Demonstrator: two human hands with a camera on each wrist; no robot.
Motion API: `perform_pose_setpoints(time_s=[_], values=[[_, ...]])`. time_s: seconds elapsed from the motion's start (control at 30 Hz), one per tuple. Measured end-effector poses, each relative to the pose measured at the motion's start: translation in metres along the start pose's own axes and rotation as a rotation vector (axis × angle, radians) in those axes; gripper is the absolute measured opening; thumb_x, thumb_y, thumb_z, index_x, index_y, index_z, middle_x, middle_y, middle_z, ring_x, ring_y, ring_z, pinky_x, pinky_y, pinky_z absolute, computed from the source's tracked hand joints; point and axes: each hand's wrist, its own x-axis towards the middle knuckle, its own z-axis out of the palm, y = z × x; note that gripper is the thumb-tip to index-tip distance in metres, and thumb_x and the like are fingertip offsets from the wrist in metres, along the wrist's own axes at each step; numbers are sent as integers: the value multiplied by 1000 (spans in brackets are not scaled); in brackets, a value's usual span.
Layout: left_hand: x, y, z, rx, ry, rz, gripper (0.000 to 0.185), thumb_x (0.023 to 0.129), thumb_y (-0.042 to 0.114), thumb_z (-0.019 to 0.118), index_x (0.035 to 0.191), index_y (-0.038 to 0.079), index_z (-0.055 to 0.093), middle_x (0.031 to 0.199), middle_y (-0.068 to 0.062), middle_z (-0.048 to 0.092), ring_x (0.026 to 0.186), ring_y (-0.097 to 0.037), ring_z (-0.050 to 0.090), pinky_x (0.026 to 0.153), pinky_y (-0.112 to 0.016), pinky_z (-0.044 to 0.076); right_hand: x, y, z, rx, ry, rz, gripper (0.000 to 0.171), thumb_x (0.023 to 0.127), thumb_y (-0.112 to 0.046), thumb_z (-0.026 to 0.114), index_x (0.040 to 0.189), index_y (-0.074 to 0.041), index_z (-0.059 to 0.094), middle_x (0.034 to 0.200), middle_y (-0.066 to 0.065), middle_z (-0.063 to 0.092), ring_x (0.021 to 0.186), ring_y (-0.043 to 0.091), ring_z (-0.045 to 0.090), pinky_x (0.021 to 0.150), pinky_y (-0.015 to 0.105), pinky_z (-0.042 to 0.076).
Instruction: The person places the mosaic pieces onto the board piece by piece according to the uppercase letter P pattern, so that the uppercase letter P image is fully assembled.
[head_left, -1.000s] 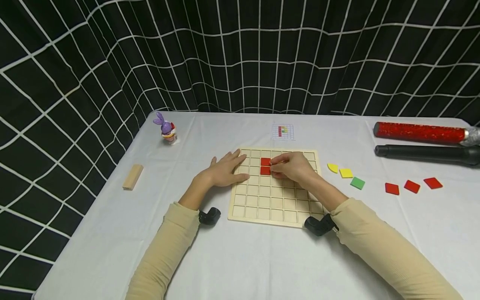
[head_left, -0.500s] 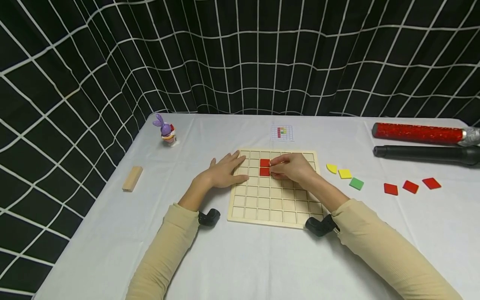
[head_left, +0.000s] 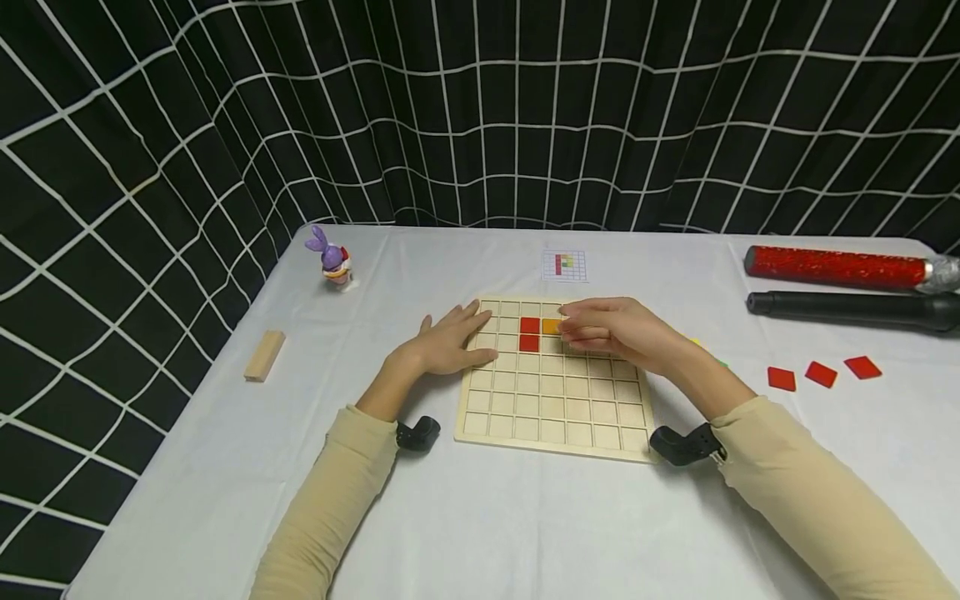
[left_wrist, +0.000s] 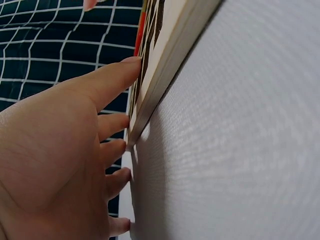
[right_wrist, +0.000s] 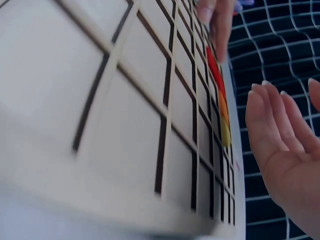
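Black cloth with white grid lines [head_left: 525, 100] behind and to the left, white-covered desk [head_left: 450, 533] below. Flat near the middle of the desk, wooden board [head_left: 540, 408] divided into square cells. Set in cells toward its far side: upper red tile [head_left: 529, 325] and lower red tile [head_left: 528, 342], one directly in front of the other, with orange tile [head_left: 551, 327] just right of the upper one. In the right wrist view, yellow patch [right_wrist: 226, 136] next to the orange — separate tile or not, hard to tell. Over this part of the board, right hand [head_left: 618, 329] with fingers straight and close together, apart from the surface, tips near the orange tile. At the board's left edge, left hand [head_left: 441, 342] with fingers spread, thumb and forefinger resting on the wood. Just beyond the board, small printed card [head_left: 565, 266] with a coloured pattern on a grid. To the right, partly hidden by the right wrist, slivers of yellow piece [head_left: 696, 341] and green piece [head_left: 723, 363]; farther out, three loose red tiles [head_left: 821, 373] in a slanting row. Behind those, red tube [head_left: 836, 267] and black tube [head_left: 855, 310] — lying side by side. Well to the left, wooden block [head_left: 265, 357]; near the back-left corner, purple-eared figurine [head_left: 330, 260], upright.
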Motion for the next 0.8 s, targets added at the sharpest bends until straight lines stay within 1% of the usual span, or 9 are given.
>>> perform_pose_setpoints(time_s=[0.13,0.27,0.5,0.57,0.63,0.73,0.8], values=[[1,-1,0,4,1,-1,74,95,53,47,153,17,21,159,-5,7,144,-25,5,109,-59,-1,-7,-1,-11,20,-4,6,53,97,-13,56,139,12,35,122,17,60,104,19,63,95,35,45],[1,-1,1,5,4,1,73,95,53,47,153,17,21,159,-5,7,144,-26,5,109,-59,-1,-16,0,-21,47,-13,-6,56,97,-13,57,141,13,32,121,13,62,107,18,62,98,36,42],[3,-2,4,14,-7,-9,74,95,55,46,154,18,20,159,-3,5,144,-24,4,110,-58,-1,-36,3,-43,99,-40,-50,59,97,-11,57,141,16,28,122,9,63,110,18,61,96,34,43],[3,-3,4,13,-7,-11,74,95,55,46,154,18,20,159,-3,5,144,-23,3,110,-58,-1,-41,5,-50,128,-37,-55,54,97,-12,57,139,13,34,121,8,64,109,17,61,96,34,43],[4,-3,3,14,-7,-10,74,95,55,46,154,18,20,159,-3,5,144,-23,3,110,-58,-1,-45,7,-57,159,-38,-61,44,97,-11,57,135,6,44,120,8,65,110,18,61,96,35,43],[4,-3,3,17,-6,-5,74,95,55,46,154,18,20,159,-3,5,144,-23,4,110,-58,-1,-52,9,-67,198,-42,-73,26,98,-10,55,123,-4,58,118,8,65,110,18,61,95,34,44],[4,-3,2,19,-5,-4,74,95,55,46,154,18,20,159,-3,5,144,-23,4,110,-58,-1,-56,10,-73,217,-50,-88,22,99,-9,52,118,-8,63,119,9,65,110,18,61,94,34,44]])
